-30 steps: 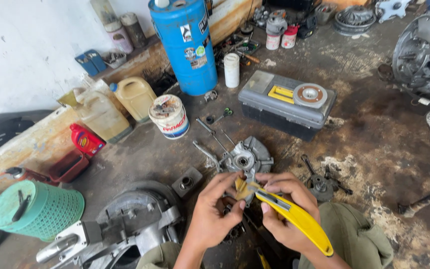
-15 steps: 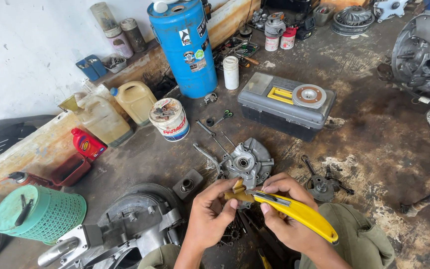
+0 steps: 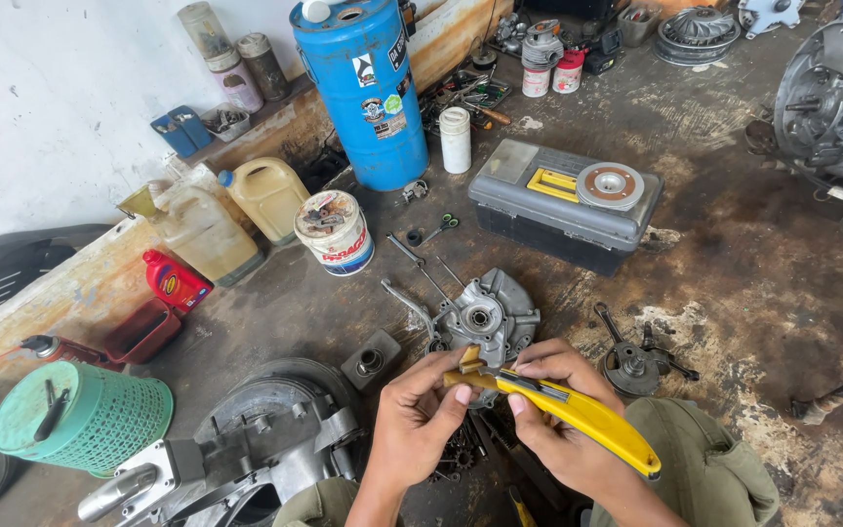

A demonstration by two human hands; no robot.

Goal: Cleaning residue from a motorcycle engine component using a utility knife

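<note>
My right hand point(image 3: 563, 429) grips a long yellow utility knife point(image 3: 578, 410) by its handle, blade end pointing left. My left hand point(image 3: 420, 420) pinches the knife's front end between thumb and fingers, where a small yellowish piece point(image 3: 470, 359) sticks up. Both hands hover over a grey metal engine casing point(image 3: 488, 317) lying on the dirty floor. A long thin tool point(image 3: 412, 304) rests beside the casing on its left.
A grey toolbox point(image 3: 563, 210) with a round disc on top, a blue drum point(image 3: 363, 88), a paint tub point(image 3: 336, 232), yellowish jugs point(image 3: 267, 193), a green basket point(image 3: 85, 420), an engine block point(image 3: 256, 449) and a crank part point(image 3: 633, 361) surround me.
The view has shifted slightly. The knife has tilted lower and my left hand's fingers have closed more firmly on its front end.
</note>
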